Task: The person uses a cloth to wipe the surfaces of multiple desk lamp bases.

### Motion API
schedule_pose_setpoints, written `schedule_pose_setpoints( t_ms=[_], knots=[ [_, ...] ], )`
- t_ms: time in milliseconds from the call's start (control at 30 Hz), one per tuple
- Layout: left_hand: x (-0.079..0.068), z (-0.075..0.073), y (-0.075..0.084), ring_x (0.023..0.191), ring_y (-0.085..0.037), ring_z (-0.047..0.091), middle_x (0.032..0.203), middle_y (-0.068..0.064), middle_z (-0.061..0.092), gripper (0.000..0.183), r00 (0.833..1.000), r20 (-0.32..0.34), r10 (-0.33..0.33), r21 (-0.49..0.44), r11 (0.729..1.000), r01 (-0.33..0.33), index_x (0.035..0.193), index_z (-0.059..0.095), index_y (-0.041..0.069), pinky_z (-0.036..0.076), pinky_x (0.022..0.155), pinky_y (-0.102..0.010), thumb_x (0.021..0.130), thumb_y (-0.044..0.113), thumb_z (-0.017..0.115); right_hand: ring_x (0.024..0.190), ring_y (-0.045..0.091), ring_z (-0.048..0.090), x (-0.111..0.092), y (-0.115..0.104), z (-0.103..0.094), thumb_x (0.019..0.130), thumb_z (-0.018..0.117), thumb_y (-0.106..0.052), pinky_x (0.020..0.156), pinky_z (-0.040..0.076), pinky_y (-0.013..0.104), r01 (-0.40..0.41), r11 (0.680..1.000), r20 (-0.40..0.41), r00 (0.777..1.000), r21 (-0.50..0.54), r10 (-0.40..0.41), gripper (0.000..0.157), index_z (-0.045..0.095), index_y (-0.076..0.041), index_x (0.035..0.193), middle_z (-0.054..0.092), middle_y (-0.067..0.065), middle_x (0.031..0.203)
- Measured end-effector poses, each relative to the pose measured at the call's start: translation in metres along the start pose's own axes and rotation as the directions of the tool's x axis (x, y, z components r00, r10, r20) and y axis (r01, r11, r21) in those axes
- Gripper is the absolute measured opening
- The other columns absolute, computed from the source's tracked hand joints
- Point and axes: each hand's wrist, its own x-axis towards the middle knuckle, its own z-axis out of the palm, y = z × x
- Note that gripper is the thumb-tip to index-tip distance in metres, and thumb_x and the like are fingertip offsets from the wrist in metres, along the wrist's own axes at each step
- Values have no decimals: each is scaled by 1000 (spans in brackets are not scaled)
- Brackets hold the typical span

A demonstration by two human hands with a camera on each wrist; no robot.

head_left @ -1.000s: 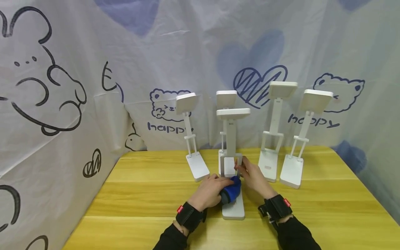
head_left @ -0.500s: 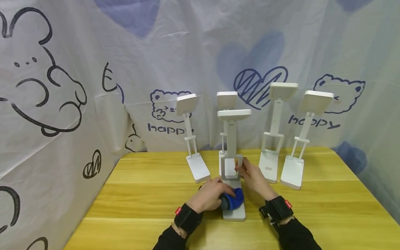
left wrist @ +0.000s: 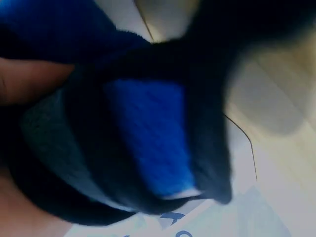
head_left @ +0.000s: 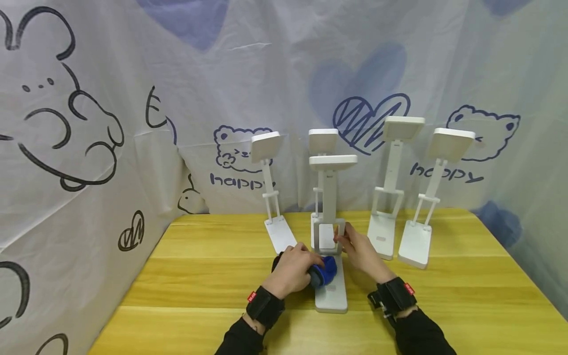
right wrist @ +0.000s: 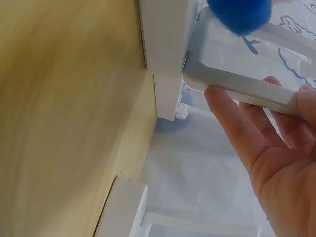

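A white desk lamp [head_left: 329, 195] stands at the middle front, its flat base [head_left: 332, 299] on the table. Gripped in my left hand [head_left: 290, 271] is a blue and dark grey cloth [head_left: 327, 271], which lies over the upper part of that base. The left wrist view shows the folded cloth [left wrist: 150, 138] close up, with dark edging and a finger pressing on it. With thumb and fingers, my right hand [head_left: 363, 251] pinches one side of the lamp's lower frame [right wrist: 247, 89]. The cloth hides part of the base.
Behind stand several more white desk lamps: one at the left [head_left: 280, 234], one partly hidden behind the held lamp [head_left: 323, 140], and two at the right [head_left: 381, 234] [head_left: 415, 244]. A patterned curtain [head_left: 284, 88] hangs behind the wooden table [head_left: 213, 256].
The left hand has slid the cloth forward along the lamp's base, then back and a little left. The right hand keeps its hold on the frame.
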Motion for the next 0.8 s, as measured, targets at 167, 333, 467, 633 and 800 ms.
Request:
schedule_pose_setpoints(
  t_ms=[167,333,467,633,800],
  knots=[
    [3,9,2,89,-19,51,116,8,67,43,998,-56,-35,47,998,37,110,71,24,48,71,-38,75,-1,64,71,28,60,1,0,1,96,46,3,53,53,35,-14,1000,5,1000,1,14,11,47,1,107,61,16,86],
    [6,13,5,91,-22,53,115,8,67,43,994,-103,-21,79,996,29,109,71,24,49,70,-40,75,0,64,70,28,59,1,0,1,96,46,2,53,51,35,-22,1000,9,1000,2,22,10,48,0,106,60,15,87],
    [7,13,9,94,-23,53,121,5,64,44,995,-97,-6,123,992,18,116,68,24,50,74,-42,76,4,65,68,26,58,2,-1,1,97,45,2,54,50,35,-23,1000,13,1000,-12,23,10,47,0,106,60,15,87],
    [6,16,13,100,-21,52,127,5,60,48,998,-61,14,174,985,-3,123,64,25,48,79,-42,77,10,68,74,27,61,1,-2,1,96,45,2,56,54,37,-41,999,13,999,4,41,10,47,-2,105,61,16,88],
    [7,18,14,102,-21,50,129,7,59,48,998,-34,52,159,986,-46,124,63,27,46,81,-42,80,10,68,76,28,62,0,-1,1,96,46,2,56,55,36,-44,999,6,999,20,44,11,48,-1,106,61,18,88]
  ],
)
